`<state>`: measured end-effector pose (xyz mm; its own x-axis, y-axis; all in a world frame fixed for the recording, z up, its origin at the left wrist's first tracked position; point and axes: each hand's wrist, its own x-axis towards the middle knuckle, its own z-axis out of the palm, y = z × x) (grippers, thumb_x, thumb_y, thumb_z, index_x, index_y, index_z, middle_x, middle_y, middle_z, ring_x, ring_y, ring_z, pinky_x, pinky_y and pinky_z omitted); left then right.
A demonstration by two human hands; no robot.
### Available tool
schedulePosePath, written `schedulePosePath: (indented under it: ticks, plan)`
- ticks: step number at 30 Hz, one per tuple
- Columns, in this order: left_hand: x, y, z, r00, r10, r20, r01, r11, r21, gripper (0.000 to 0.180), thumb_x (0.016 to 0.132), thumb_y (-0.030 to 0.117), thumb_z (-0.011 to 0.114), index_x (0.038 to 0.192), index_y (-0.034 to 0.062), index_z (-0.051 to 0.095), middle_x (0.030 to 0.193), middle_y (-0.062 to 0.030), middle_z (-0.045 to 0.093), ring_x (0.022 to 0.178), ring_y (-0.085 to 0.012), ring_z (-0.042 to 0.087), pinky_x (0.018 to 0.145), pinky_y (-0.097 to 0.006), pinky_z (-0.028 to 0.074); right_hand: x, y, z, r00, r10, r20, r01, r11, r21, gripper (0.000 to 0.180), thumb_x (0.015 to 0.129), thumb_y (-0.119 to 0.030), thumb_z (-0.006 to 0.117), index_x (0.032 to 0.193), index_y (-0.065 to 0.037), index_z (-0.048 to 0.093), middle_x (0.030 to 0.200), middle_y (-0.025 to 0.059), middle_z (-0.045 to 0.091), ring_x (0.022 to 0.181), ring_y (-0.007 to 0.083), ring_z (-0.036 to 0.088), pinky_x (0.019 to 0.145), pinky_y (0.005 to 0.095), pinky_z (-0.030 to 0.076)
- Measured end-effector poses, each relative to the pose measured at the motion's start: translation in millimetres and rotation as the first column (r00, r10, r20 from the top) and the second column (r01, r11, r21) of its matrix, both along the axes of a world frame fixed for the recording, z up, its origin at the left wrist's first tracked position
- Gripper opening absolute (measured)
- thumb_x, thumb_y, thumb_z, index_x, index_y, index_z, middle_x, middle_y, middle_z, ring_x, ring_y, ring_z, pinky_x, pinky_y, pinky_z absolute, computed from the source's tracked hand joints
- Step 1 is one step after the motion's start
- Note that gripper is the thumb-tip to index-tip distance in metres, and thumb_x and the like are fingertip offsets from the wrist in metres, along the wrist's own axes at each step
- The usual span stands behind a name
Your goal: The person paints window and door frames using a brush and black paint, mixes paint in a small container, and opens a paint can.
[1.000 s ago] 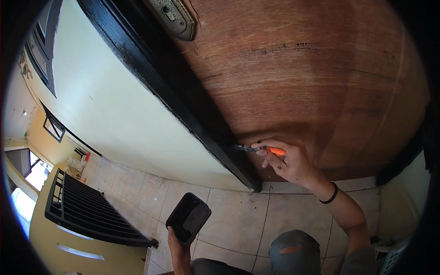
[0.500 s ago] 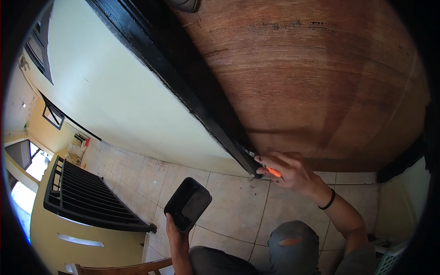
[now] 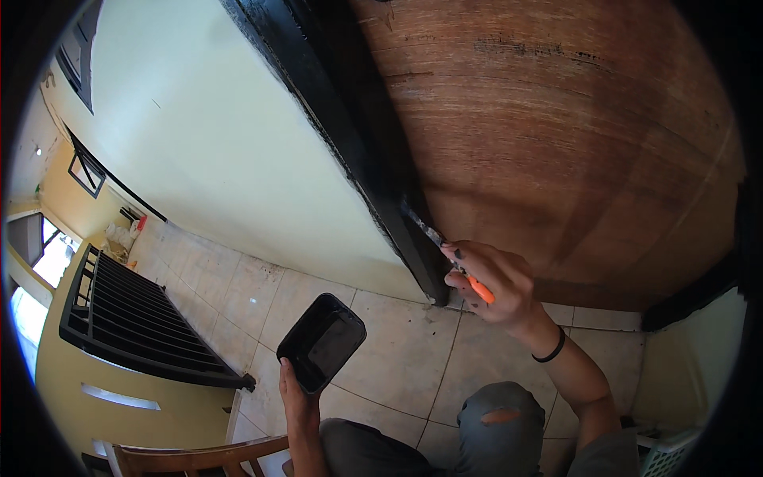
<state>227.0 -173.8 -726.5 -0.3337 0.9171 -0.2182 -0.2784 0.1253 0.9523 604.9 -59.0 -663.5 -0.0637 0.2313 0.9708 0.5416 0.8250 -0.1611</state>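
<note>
My right hand [image 3: 497,282] is closed around the orange handle of a paintbrush [image 3: 478,288], its fingers smudged with black. The brush's dark bristle end meets the black door frame [image 3: 362,151] a little above its foot. Beside the frame stands a reddish-brown wooden door [image 3: 548,151]. Low on the left, my left hand [image 3: 300,401] grips the near edge of a black rectangular tub [image 3: 322,342], thumb over the rim. The tub is tilted, with a glossy dark coating inside that looks like paint. How much it holds I cannot tell.
A pale wall [image 3: 214,143] borders the frame on the left. Below lies a tiled floor [image 3: 397,350] with dark specks. A black metal railing [image 3: 143,326] stands at left, a wooden chair [image 3: 199,457] at the lower left. A pale green plastic basket [image 3: 668,457] sits at the lower right.
The brush has moved up along the door frame from near its foot, and more of its metal part shows. The tub stays in my left hand. The view has shifted slightly.
</note>
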Motion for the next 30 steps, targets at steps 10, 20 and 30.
schedulePosePath:
  ticks: [10, 20, 30]
  plan:
    - [-2, 7, -3, 0.998, -0.016, 0.061, 0.014, 1.0, 0.025, 0.057, 0.115, 0.049, 0.047, 0.151, 0.004, 0.05, 0.145, -0.0142, 0.062, 0.13, -0.0284, 0.065, 0.107, -0.046, 0.057, 9, 16, 73, 0.999, 0.048, 0.0, -0.047, 0.997, -0.063, 0.029, 0.094, -0.014, 0.083, 0.116, 0.0, 0.073, 0.099, 0.0152, 0.079, 0.076, 0.0227, 0.078, 0.063, 0.0286, 0.061]
    - [-31, 27, 7, 0.997, -0.003, 0.076, -0.001, 0.998, 0.056, 0.054, 0.115, 0.047, 0.047, 0.147, 0.0041, 0.051, 0.14, -0.013, 0.065, 0.124, -0.0267, 0.069, 0.101, -0.044, 0.06, -13, 17, 126, 0.994, -0.11, 0.017, 0.11, 0.994, 0.016, 0.043, 0.115, -0.03, 0.05, 0.124, 0.008, 0.069, 0.087, 0.0168, 0.079, 0.08, 0.0233, 0.08, 0.081, 0.0338, 0.063]
    - [-85, 27, 70, 0.996, -0.05, 0.076, 0.05, 0.999, 0.0, 0.065, 0.113, 0.053, 0.048, 0.156, 0.0054, 0.046, 0.151, -0.0172, 0.058, 0.136, -0.0323, 0.061, 0.106, -0.049, 0.056, -33, -17, 144, 0.978, -0.147, -0.151, 0.099, 0.954, -0.284, 0.024, 0.109, -0.013, 0.063, 0.117, 0.009, 0.071, 0.095, 0.0179, 0.079, 0.081, 0.0239, 0.081, 0.072, 0.0314, 0.065]
